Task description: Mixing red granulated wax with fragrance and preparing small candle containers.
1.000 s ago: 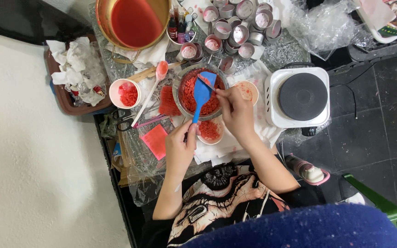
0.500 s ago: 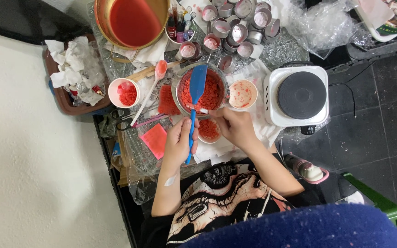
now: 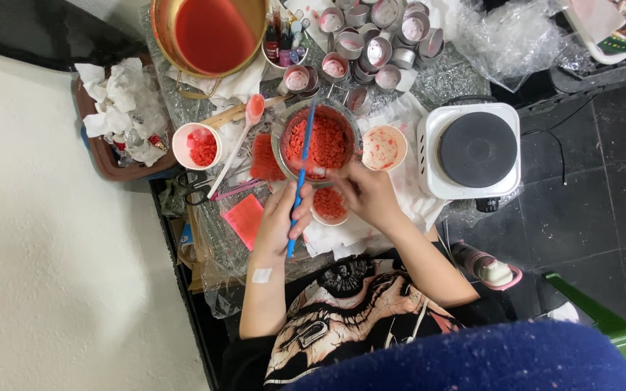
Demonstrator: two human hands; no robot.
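A glass bowl [image 3: 348, 119] of red crumbly bits stands at the middle of the cluttered table. My left hand [image 3: 282, 219] grips the handle of a blue spatula [image 3: 301, 170], whose blade reaches edge-on into the red bits. My right hand [image 3: 366, 192] is blurred at the bowl's near rim, fingers bent toward it; I cannot make out anything in it. Just below the bowl, between my hands, sits a small cup of red bits [image 3: 328, 205].
A white hot plate [image 3: 472, 150] stands to the right. A gold pot of red liquid [image 3: 211, 32] and several small metal tins [image 3: 378, 36] fill the far side. A white cup of red bits [image 3: 197, 145], a smeared cup [image 3: 384, 148], a spoon [image 3: 237, 141] and a tissue box [image 3: 121, 119] lie left.
The spatula has turned edge-on and pushed farther into the bowl. My right hand drew back from over the bowl to its near rim.
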